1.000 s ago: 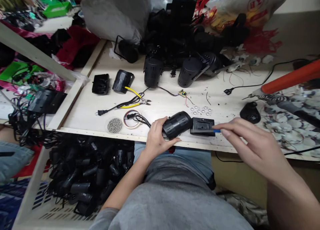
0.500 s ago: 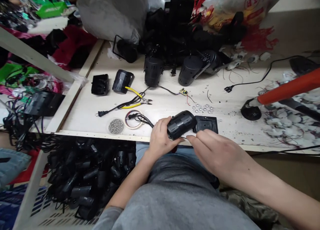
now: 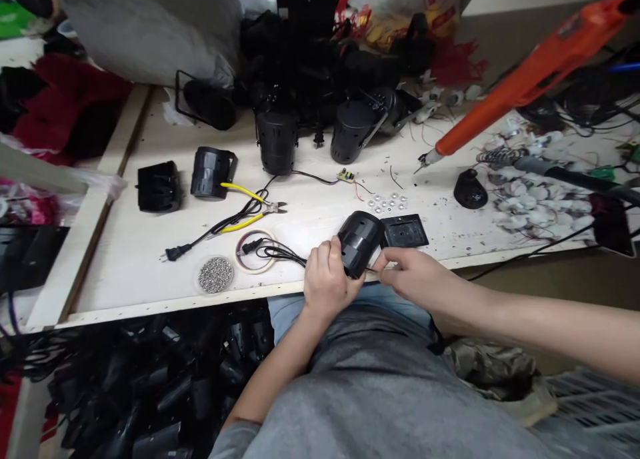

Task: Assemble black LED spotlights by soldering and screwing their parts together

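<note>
Now the left hand (image 3: 327,282) wraps round the black cylindrical plastic lamp housing (image 3: 361,242), just beside the flat black square plate (image 3: 404,230), while the right hand (image 3: 415,279) pinches at its near end, so holding it steady seems key.

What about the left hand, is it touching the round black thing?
Touching. The head view shows the left hand wrapped around the round black housing, gripping its side with no gap.
</note>
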### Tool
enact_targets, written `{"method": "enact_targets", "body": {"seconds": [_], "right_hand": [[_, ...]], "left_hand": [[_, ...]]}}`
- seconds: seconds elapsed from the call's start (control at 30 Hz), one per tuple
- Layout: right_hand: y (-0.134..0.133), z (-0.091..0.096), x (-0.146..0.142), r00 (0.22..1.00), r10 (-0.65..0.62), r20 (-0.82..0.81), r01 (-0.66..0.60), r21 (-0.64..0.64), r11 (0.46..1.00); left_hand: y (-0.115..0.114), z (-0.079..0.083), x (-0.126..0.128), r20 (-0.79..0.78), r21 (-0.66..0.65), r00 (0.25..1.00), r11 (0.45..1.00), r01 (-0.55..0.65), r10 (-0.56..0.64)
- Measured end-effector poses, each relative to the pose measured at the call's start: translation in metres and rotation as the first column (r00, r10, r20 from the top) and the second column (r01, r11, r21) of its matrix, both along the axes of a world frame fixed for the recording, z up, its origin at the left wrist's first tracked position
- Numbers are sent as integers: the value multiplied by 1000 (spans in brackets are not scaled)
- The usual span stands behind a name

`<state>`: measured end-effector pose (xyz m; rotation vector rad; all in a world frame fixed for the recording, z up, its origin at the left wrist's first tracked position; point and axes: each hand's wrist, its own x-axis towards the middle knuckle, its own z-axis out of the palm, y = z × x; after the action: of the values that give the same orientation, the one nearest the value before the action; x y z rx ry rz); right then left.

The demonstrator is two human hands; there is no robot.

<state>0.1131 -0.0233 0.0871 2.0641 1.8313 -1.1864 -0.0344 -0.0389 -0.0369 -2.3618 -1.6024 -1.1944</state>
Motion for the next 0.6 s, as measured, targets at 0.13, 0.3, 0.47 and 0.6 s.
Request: {"method": "enact_targets", "body": {"seconds": [0.13, 0.3, 0.47, 0.6], "right_hand": [[2, 8, -7, 886, 374, 276, -407, 72, 911], [-6, 4, 0, 353, 785, 509, -935, 176, 307], [-9, -4, 6, 437, 771, 463, -899, 242, 364], [-2, -3, -1, 954, 282, 107, -293, 116, 949]], "left_hand": [[2, 0, -1, 34, -7, 999, 1000, 21, -20], [2, 0, -1, 55, -31, 998, 999, 23, -22], [1, -1, 0, 63, -53, 998, 998, 21, -18], [0, -2, 1, 36, -32, 999, 999, -32, 33]]}}
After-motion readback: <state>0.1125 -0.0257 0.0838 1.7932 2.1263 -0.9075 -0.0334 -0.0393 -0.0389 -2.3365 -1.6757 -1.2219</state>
